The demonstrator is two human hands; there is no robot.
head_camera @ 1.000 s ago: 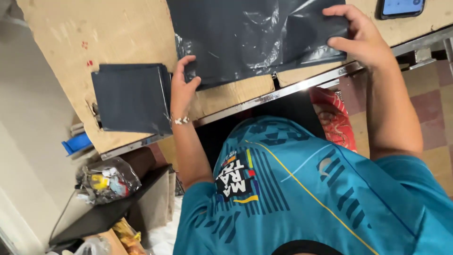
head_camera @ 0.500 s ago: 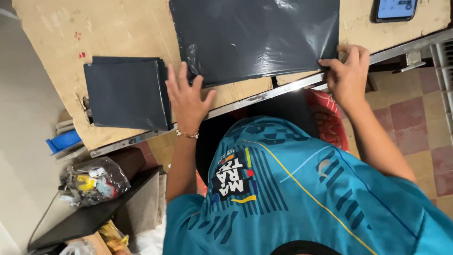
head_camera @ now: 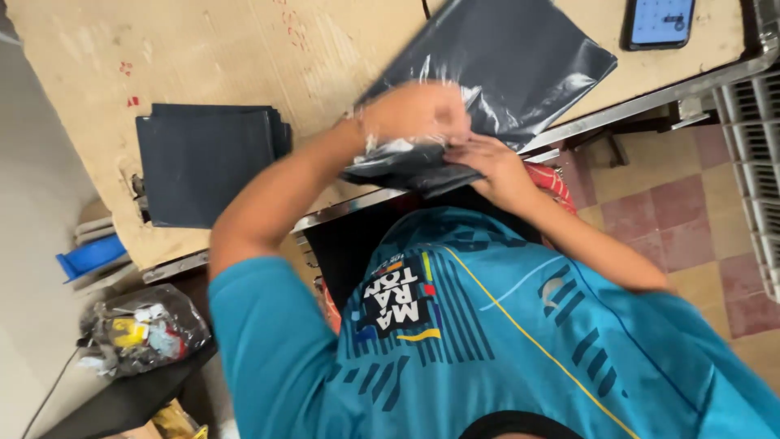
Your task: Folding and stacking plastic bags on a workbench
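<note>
A large dark grey plastic bag (head_camera: 520,61) lies slanted on the wooden table (head_camera: 309,49), its near end bunched up at the table's front edge. My left hand (head_camera: 418,110), blurred, grips the crumpled near end from above. My right hand (head_camera: 487,162) pinches the same bunched edge from below, right beside the left hand. A stack of flat dark grey bags (head_camera: 207,158) rests on the table to the left of my left arm.
A phone (head_camera: 658,20) with a lit screen lies at the table's far right. A metal rail (head_camera: 642,102) runs along the table edge. Below left are a blue roll (head_camera: 89,256) and a clear bag of scraps (head_camera: 138,329). Tiled floor (head_camera: 674,219) shows at right.
The bag lay flat under both spread hands; now both hands have come together at its near edge and bunched it up. The bag has turned askew and the view has shifted.
</note>
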